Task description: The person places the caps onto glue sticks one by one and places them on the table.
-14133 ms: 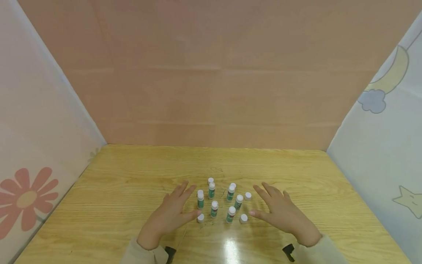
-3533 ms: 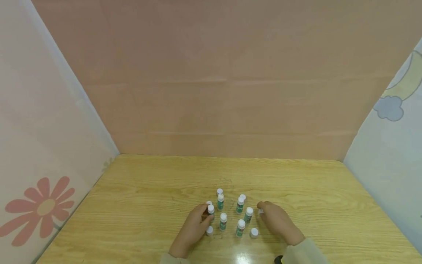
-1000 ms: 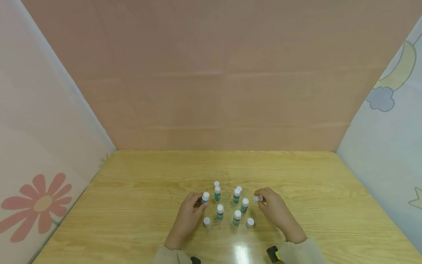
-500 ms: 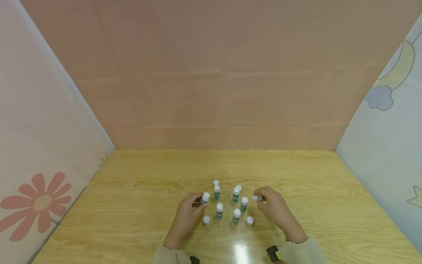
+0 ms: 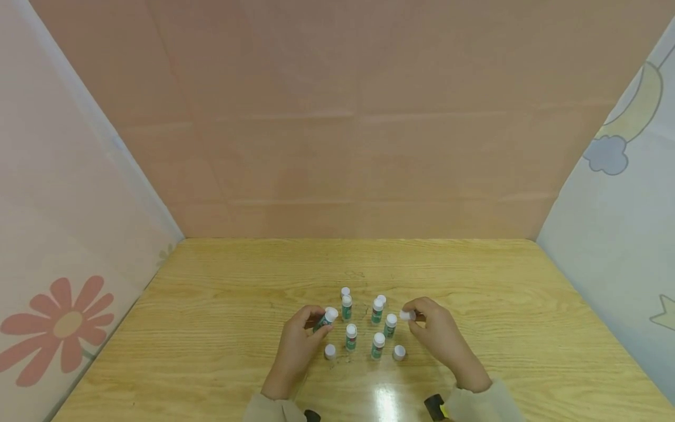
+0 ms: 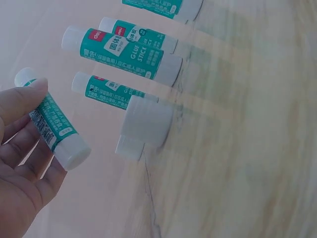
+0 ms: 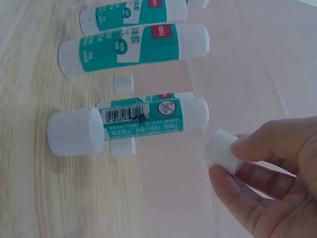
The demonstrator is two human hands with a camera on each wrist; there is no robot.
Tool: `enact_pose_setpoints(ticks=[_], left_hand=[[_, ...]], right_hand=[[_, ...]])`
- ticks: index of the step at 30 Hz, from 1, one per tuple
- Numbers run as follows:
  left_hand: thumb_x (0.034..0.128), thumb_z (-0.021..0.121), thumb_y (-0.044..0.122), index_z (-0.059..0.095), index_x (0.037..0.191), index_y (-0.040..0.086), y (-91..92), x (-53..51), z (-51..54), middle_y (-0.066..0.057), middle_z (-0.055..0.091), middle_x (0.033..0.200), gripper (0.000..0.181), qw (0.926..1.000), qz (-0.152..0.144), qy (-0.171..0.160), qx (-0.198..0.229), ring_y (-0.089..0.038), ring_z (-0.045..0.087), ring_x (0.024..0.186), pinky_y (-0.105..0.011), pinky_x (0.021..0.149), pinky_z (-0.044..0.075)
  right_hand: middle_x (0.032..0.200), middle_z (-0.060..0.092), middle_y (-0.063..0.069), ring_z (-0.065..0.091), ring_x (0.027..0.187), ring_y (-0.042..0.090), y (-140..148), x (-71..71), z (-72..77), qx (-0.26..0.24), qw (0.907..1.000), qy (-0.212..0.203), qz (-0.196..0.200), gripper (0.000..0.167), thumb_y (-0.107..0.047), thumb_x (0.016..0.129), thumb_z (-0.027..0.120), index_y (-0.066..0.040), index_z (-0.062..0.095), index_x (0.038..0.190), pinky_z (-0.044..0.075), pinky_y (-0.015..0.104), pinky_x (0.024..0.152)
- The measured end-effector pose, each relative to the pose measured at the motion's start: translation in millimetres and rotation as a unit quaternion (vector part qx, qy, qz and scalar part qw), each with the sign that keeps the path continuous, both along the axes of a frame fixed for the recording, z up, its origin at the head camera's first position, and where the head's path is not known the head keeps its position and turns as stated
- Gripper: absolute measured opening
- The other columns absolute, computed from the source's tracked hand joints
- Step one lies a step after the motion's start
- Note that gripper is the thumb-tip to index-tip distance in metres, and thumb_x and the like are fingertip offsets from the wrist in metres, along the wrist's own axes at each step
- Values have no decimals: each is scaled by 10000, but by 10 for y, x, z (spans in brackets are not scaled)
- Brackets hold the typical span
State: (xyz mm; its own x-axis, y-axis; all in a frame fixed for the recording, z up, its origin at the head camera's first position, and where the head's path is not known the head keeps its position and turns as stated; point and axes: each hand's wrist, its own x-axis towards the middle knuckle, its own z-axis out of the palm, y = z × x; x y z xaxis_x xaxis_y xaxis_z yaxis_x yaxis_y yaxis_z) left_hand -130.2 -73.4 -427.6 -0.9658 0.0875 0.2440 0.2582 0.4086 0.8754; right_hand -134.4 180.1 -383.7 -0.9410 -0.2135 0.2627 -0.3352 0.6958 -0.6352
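Note:
In the head view my left hand [image 5: 296, 346] grips a glue stick [image 5: 324, 319] between thumb and fingers, raised off the table and tilted with its white end up to the right. The left wrist view shows its green label and barcode. My right hand [image 5: 443, 337] pinches a small white cap [image 7: 223, 151] between thumb and fingertips, also held above the table. Between the hands several uncapped-looking glue sticks [image 5: 378, 346] stand upright. Loose white caps stand around them, one nearest my left thumb [image 5: 330, 351] and another cap [image 5: 399, 353] below my right hand.
A wooden table [image 5: 237, 269] carries everything. Further back, one cap [image 5: 345, 291] stands behind the rear left glue stick [image 5: 346, 308]. A second cap [image 5: 381, 299] sits partly hidden behind the rear right glue stick [image 5: 377, 312]. Cloth walls enclose the table at the back and sides.
Since 3.5 seconds ago, both the left glue stick and the right cap have been lifted from the table. In the last second the glue stick has tilted further right and the cap moved slightly left.

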Motion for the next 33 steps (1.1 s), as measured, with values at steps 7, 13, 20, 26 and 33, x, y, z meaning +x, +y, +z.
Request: enact_pose_setpoints(ticks=[7,13,20,26,33], left_hand=[[755,653,98,561,972,53,4,15,17,1,588,936,240,9996,-75,273,-79,-139,559,853,-266,761,460],[752,652,82,552,981,31,9,30,21,-10,578,947,255,9977,-144,609,-240,-145,555,861,-268,769,459],[752,645,42,550,978,23,20,45,22,-14,559,950,246,9970,-235,710,-217,-164,544,858,-283,774,454],[716,669,19,572,952,36,45,60,47,-3,565,933,256,9948,-330,936,-241,-142,544,842,-253,762,458],[686,683,-9,587,932,39,84,67,62,1,577,919,267,9882,-447,1443,-260,-144,550,805,-269,727,474]], right_hand=[[887,554,15,552,809,167,-20,42,26,-165,9999,5,2,221,95,710,618,-46,590,878,477,272,713],[899,553,23,550,836,182,-39,72,56,-392,9992,-29,74,222,108,709,611,-40,589,872,476,277,730],[908,548,25,544,857,200,-54,101,66,-742,9970,51,213,242,146,694,604,-30,586,860,475,260,739],[893,546,17,538,843,195,-73,115,75,-849,9960,126,262,248,148,682,615,-30,586,853,479,272,734],[884,548,10,534,826,180,-86,129,62,-883,9952,269,339,249,148,676,624,-23,589,853,482,265,722]])
